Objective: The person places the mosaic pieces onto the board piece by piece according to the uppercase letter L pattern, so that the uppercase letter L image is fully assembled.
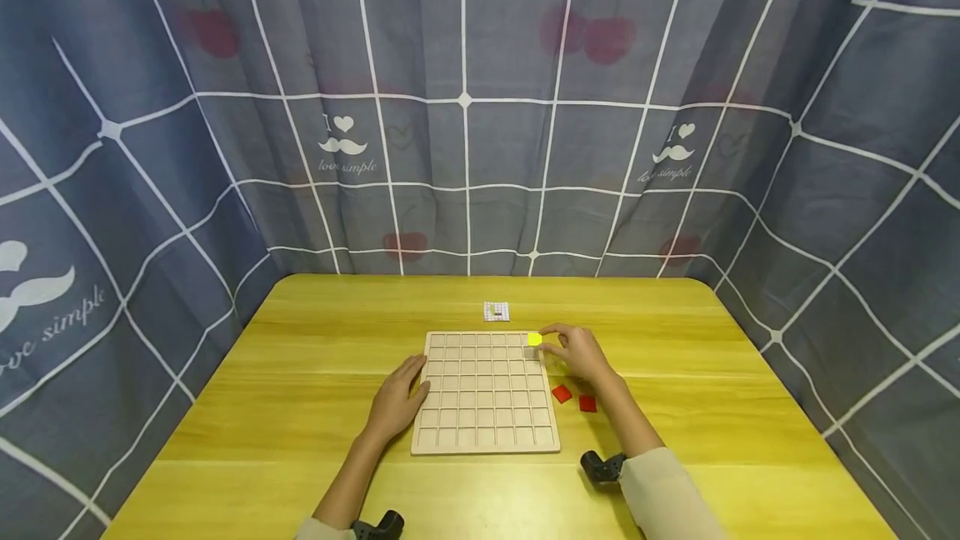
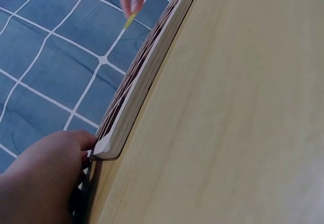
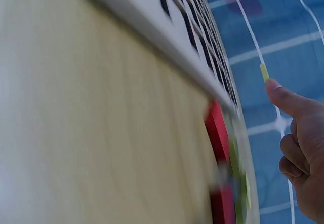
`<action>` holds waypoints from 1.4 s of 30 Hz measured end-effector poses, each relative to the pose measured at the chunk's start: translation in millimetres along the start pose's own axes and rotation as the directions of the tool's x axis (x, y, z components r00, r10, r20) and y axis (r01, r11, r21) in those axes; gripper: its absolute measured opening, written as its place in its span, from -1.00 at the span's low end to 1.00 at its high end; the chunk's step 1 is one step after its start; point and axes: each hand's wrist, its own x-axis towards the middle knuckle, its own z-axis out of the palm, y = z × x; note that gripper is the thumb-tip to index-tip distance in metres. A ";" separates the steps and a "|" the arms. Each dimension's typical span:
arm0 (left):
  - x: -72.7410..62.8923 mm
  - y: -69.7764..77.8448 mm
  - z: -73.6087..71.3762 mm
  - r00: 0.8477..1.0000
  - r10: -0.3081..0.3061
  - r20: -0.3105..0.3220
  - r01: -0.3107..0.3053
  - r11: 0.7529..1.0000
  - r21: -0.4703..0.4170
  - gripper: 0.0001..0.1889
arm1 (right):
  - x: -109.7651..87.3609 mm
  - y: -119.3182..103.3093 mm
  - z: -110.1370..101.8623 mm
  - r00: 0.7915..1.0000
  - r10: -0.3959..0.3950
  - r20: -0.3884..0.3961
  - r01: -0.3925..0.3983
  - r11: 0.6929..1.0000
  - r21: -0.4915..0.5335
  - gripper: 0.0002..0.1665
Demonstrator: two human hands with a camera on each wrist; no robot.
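Observation:
A square wooden grid board (image 1: 480,394) with rows of shallow cells lies flat on the table. At its far right corner my right hand (image 1: 581,352) pinches a small yellow square tile (image 1: 535,339) between thumb and fingertips. In the right wrist view the yellow tile (image 3: 264,72) is seen edge-on beyond the thumb, raised above the board. My left hand (image 1: 395,402) rests at the board's left edge, its fingers extended along the rim. In the left wrist view that hand (image 2: 45,168) touches the board's corner. Two red tiles, one nearer the board (image 1: 562,393), lie right of it.
Behind the board lies a small printed grid card (image 1: 497,312). The other red tile (image 1: 588,403) is beside my right forearm. Yellow-green pieces (image 3: 235,173) show blurred beside the red ones in the right wrist view. A grey-blue checked curtain (image 1: 465,148) surrounds the wooden table (image 1: 300,373).

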 end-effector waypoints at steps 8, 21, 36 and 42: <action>-0.2 1.0 -5.1 1.000 0.020 0.002 -0.020 1.000 0.022 -0.49 | 14.5 -43.4 45.1 0.997 -0.064 0.035 0.063 0.997 0.033 -0.63; -0.6 -0.2 -1.5 1.000 0.019 0.010 -0.018 1.000 -0.012 -0.50 | 33.8 -62.5 90.2 0.996 -0.081 0.039 0.082 0.996 -0.033 -0.69; -1.3 -1.1 -0.6 1.000 0.013 0.012 -0.012 1.000 -0.017 -0.50 | 34.7 -58.4 95.1 0.998 -0.045 0.040 0.047 0.998 -0.041 -0.63; -2.8 -1.3 -0.7 1.000 0.017 0.002 -0.017 1.000 -0.012 -0.51 | 25.3 -51.6 81.7 1.000 -0.024 0.006 0.024 0.996 0.089 -0.61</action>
